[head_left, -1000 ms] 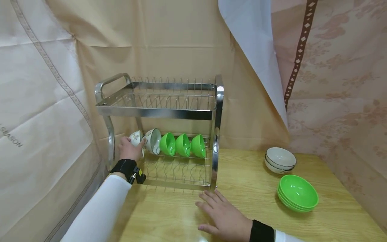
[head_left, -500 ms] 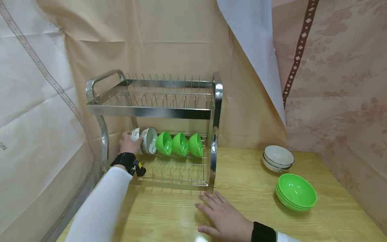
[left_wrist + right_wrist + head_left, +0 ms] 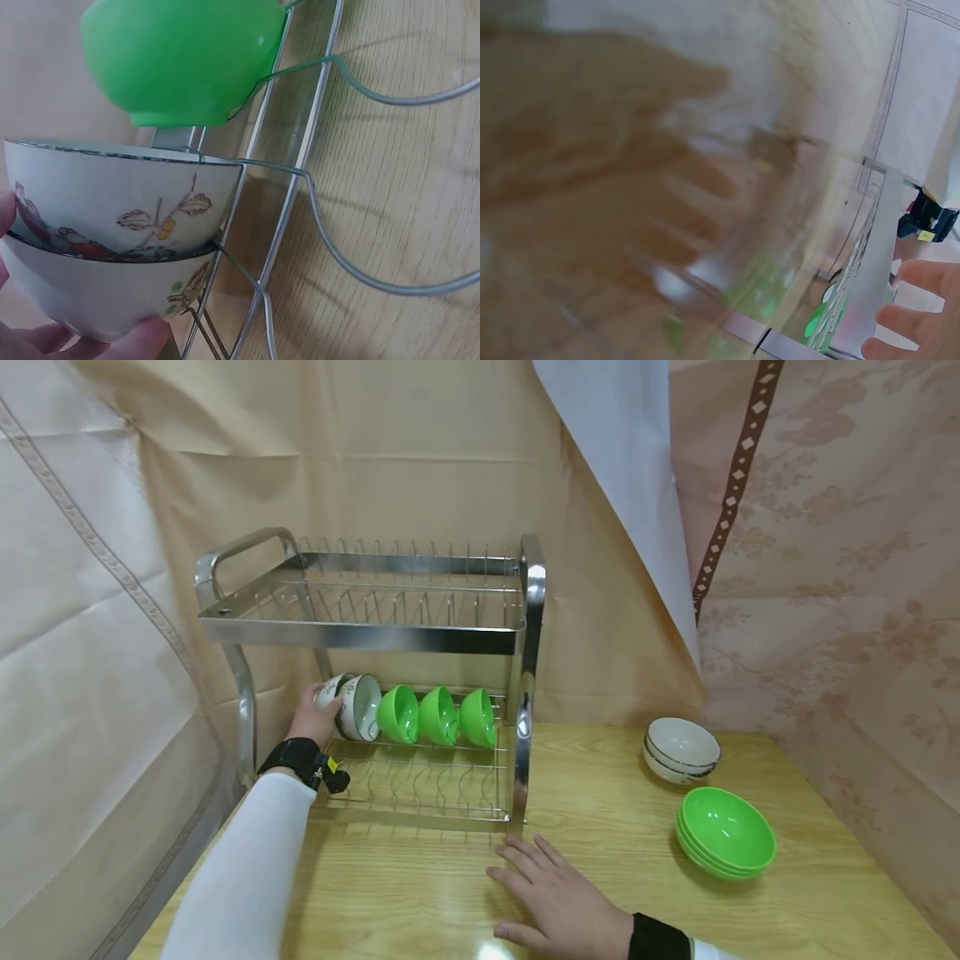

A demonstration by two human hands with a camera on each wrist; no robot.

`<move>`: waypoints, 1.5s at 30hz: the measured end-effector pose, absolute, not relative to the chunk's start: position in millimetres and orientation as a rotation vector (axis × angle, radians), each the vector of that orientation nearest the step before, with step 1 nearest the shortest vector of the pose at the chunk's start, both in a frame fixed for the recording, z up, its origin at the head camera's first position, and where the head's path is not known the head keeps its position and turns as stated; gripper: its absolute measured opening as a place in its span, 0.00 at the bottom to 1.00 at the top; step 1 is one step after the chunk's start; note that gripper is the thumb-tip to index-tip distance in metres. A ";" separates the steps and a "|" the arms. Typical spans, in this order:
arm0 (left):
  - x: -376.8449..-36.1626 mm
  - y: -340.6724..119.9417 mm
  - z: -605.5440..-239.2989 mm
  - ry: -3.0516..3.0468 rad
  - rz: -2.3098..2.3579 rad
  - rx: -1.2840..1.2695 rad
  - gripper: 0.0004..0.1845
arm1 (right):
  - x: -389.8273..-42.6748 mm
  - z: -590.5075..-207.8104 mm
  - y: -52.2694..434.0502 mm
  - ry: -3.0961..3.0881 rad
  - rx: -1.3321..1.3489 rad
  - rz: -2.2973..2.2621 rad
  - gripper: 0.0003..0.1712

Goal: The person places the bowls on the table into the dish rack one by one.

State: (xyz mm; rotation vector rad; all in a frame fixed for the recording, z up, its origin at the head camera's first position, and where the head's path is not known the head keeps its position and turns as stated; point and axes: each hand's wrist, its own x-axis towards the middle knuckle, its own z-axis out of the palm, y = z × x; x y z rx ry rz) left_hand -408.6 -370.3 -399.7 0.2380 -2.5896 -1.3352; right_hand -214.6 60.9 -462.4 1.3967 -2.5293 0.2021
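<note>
Loosely draped cloth (image 3: 435,410), wood-grain tabletop (image 3: 600,827), fingers (image 3: 142,341) gripping white bowl (image 3: 105,291)

From my head camera I see a white bowl (image 3: 105,292), dark-rimmed with painted leaves, tipped on its side at the left end of the metal rack's (image 3: 408,814) lower tier, mouth rightward, overlapping a matching sprig-painted bowl (image 3: 97,184).

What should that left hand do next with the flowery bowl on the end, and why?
Maybe the left hand should slowly let go. The end bowl seems to rest against the rack's wires, and the next flowery bowl is tucked partly inside it, so it looks supported.
</note>
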 end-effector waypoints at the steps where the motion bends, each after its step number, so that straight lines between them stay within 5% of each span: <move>1: -409.0 -371.9 -400.0 -2.585 -1.349 0.227 0.36 | -213.9 -462.2 61.2 -2.528 1.395 0.200 0.34; 26: -370.6 -336.7 -379.0 -2.525 -1.304 0.235 0.35 | -199.3 -459.1 73.8 -2.622 1.369 0.265 0.33; 45: -196.1 -181.0 -427.3 -2.622 -0.586 -0.590 0.40 | -198.1 -448.8 147.8 -2.630 0.822 0.438 0.34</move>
